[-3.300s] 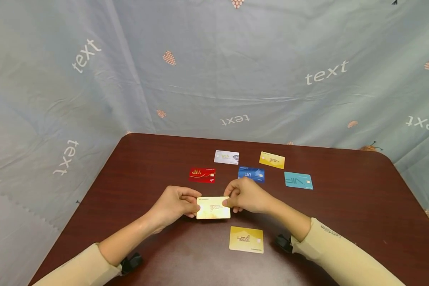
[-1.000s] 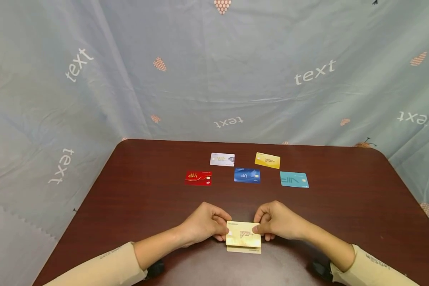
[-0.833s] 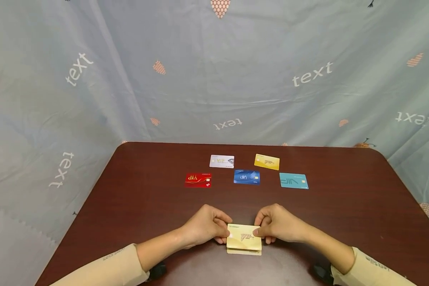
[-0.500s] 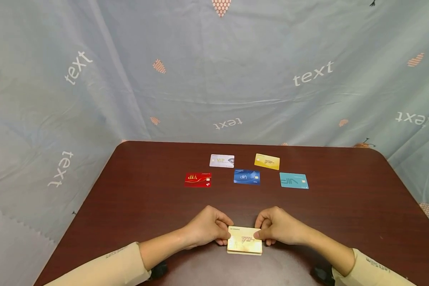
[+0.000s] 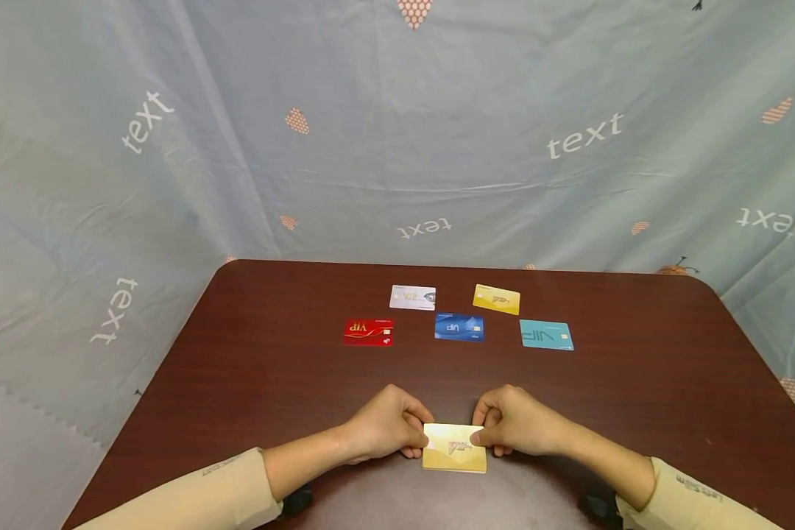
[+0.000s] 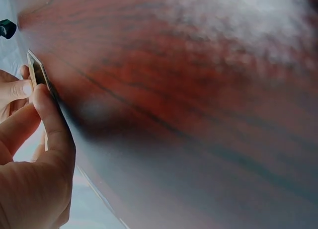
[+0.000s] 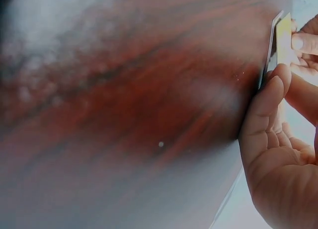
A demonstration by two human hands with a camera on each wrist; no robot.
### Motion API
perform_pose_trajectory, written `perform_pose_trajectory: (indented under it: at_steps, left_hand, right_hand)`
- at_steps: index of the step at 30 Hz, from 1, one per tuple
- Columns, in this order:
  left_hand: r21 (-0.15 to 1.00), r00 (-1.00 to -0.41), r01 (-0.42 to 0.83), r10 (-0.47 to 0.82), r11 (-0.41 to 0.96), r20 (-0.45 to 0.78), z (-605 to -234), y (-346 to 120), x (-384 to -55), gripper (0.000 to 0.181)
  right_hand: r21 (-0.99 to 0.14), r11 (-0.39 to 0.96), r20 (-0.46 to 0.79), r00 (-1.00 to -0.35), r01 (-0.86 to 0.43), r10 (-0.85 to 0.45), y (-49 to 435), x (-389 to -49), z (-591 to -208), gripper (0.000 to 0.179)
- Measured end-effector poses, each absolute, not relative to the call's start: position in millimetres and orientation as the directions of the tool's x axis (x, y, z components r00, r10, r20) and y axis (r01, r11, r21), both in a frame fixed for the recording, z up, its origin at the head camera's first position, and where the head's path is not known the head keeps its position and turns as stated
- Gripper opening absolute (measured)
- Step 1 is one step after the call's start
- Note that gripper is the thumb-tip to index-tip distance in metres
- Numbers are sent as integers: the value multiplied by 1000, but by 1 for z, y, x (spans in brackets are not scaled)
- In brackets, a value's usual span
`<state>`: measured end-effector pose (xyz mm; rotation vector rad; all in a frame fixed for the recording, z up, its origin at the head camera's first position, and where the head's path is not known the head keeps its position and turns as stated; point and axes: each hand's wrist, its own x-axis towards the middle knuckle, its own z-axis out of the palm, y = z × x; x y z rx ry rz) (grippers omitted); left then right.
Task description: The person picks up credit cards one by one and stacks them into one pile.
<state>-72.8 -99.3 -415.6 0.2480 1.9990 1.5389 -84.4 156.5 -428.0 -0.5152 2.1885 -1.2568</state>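
Evidently, gold card (image 5: 445, 458) is pinched at short edges by fingers of left hand (image 5: 386, 423) and right hand (image 5: 520, 423), near side of tabletop (image 5: 291, 368). Judged light, stiff, slippery; best gripped by edges.

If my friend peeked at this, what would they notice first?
Probably the shiny gold card held by the left hand and right hand, at the near side of the dark table. Then the bright red card farther back, left of the blue card. The pale cloth saying "text" hangs behind.
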Motion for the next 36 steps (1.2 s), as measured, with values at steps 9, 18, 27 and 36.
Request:
perform_pose_trajectory:
  at_steps: [9,18,27,36]
  left_hand:
    - [925,-818,-184,470,333,-332,-418,-96,-72,24]
    - [913,-830,-118,466,390,-306,-418,-95,-72,24]
    - [900,-836,-84,461,429,-298,-416,-92,-72,23]
    - [897,-841,-98,446,431,-306,-416,-91,-72,23]
  right_hand:
    - [-854,515,-279,-775,-69,-568,156,-85,-428,17]
    - [-840,536,-284,-772,-86,-569,154,-86,-429,18]
    - [-827,549,-268,-775,-119,-572,153,-85,-430,18]
    - [-833,543,-269,-780,-106,-565,153,-85,-429,18]
